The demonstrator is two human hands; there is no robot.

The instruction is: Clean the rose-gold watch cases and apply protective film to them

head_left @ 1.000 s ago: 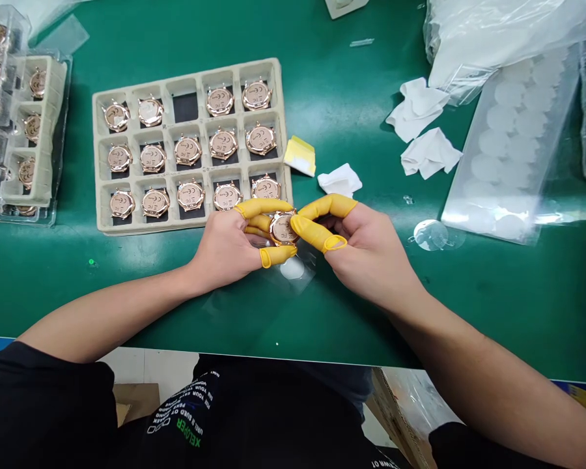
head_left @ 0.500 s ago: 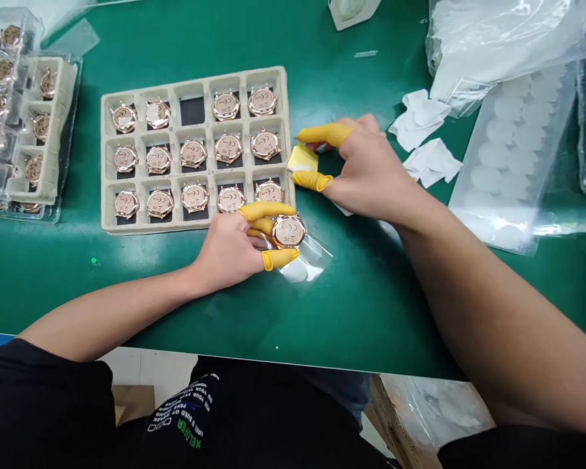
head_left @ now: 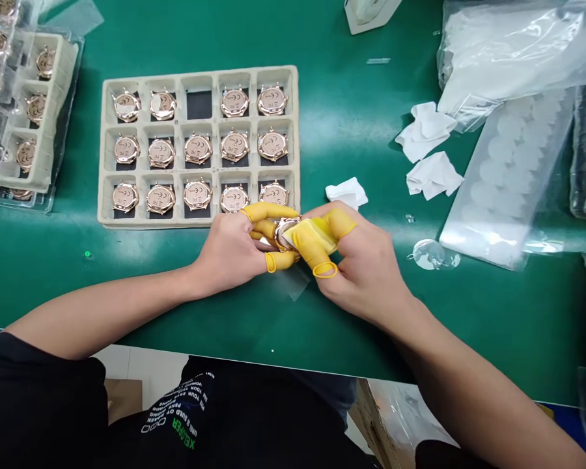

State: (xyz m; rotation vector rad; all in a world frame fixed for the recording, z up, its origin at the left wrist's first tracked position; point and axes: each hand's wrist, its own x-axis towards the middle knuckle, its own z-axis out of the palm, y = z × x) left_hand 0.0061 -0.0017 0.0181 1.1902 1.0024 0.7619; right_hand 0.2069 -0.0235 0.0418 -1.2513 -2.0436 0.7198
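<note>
My left hand (head_left: 241,244), with yellow finger cots on, grips a rose-gold watch case (head_left: 282,236) back side up, just in front of the tray. My right hand (head_left: 356,257) is closed on a small yellow piece, like a scraper or folded film (head_left: 326,236), and presses its edge against the case back. Those fingers cover much of the watch case. A clear film piece (head_left: 293,281) lies beneath both hands, mostly hidden. Behind them stands a beige compartment tray (head_left: 297,150) holding rows of similar watch cases (head_left: 198,150); one back-row compartment (head_left: 198,104) shows only its dark pad.
More trays of watch cases (head_left: 27,155) are stacked at the left. Crumpled white wipes (head_left: 346,193) lie on the green table, others farther right. A sheet of round stickers (head_left: 502,169) and a plastic bag of white material (head_left: 517,49) occupy the right side.
My right hand has moved left and toward me, bringing the yellow piece from beside the tray onto the watch case. The left hand keeps its grip on the case.
</note>
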